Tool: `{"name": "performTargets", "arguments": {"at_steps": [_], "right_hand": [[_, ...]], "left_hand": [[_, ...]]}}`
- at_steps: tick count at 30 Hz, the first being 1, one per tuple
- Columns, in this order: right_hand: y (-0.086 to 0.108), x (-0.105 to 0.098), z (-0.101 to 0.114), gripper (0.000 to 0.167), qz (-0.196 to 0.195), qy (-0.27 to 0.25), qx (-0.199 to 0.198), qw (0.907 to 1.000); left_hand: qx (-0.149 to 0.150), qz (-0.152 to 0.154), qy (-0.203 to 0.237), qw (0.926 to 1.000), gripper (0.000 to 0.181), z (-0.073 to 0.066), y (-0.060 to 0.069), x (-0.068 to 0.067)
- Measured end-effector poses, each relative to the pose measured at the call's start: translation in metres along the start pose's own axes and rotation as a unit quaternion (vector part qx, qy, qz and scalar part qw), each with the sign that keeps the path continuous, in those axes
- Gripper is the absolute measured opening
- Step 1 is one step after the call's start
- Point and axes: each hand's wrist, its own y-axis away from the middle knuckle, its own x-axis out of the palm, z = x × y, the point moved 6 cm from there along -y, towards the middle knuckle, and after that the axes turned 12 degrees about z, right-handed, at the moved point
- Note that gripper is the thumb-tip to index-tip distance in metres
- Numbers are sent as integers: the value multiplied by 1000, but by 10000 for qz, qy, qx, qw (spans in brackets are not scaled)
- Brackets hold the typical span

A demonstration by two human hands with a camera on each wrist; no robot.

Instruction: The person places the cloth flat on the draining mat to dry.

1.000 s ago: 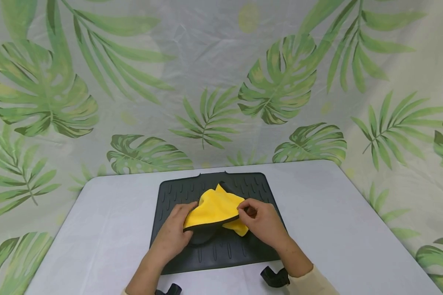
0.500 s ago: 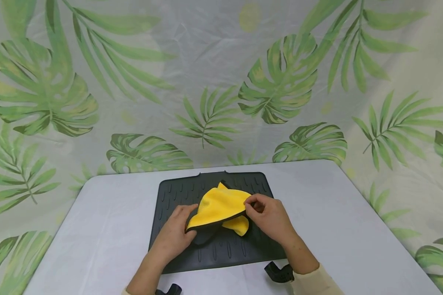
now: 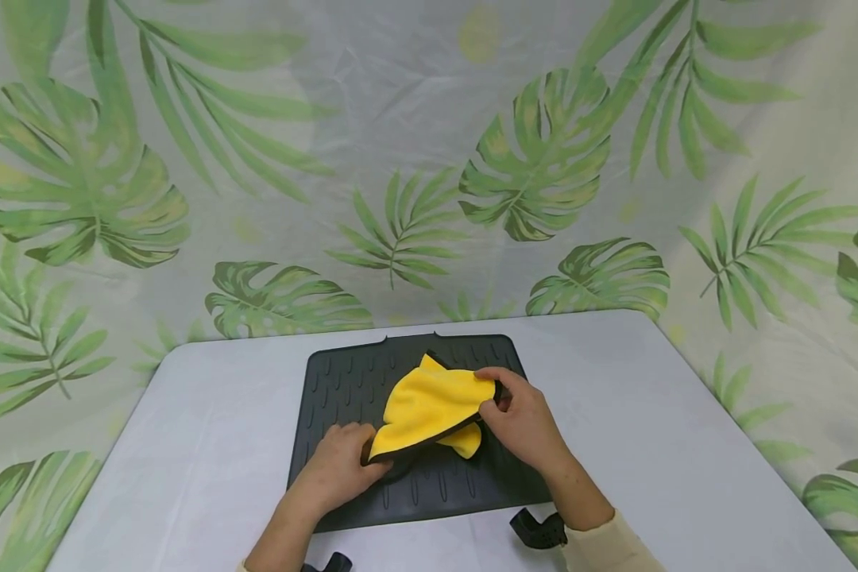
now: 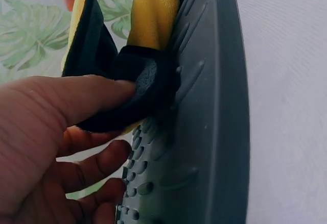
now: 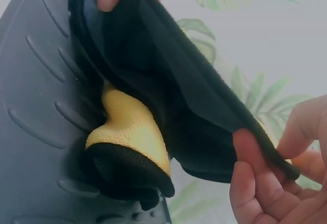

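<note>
A yellow cloth (image 3: 429, 405) with a black edge is bunched on a dark grey ribbed mat (image 3: 332, 381). My left hand (image 3: 339, 469) pinches its near left corner, with the thumb (image 4: 97, 96) on the dark underside in the left wrist view. The other corner, at the right, is between the thumb and fingers of my right hand (image 3: 518, 413), lifted off the mat. The right wrist view shows the dark grey underside (image 5: 189, 101) stretched between both hands, and a yellow fold (image 5: 135, 124) of the cloth lying on the mat below.
The mat lies on a white-covered table (image 3: 608, 405). Black curved pieces sit by each wrist, one (image 3: 539, 528) at the right and another (image 3: 336, 562) at the left. A leaf-patterned curtain (image 3: 400, 159) hangs behind the table.
My right hand has moved a little rightward and up, drawing the cloth's edge out. My left hand has shifted slightly nearer and to the right, its fingers now closer around the corner.
</note>
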Motion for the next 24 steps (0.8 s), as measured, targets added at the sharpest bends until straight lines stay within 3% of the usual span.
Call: {"name": "performTargets", "arguments": {"at_steps": [8,12,18,24], "right_hand": [[0,5,0,11,-186,-128,-129,9997],[-1,10,1,8,-274,-231,-152,9992],[0,11,1,22,-395,-361,-130,9985],[-2,10,-2,33,-271,-437,100,9986]], "left_hand": [[127,-131,464,9988,30,-3,1,-3],[197,-174,703,9972,30,-3,1,-2],[176,-401,838,9955,36,-2,2,-6],[129,-522,793,9954,37,-2,3,-9]]}}
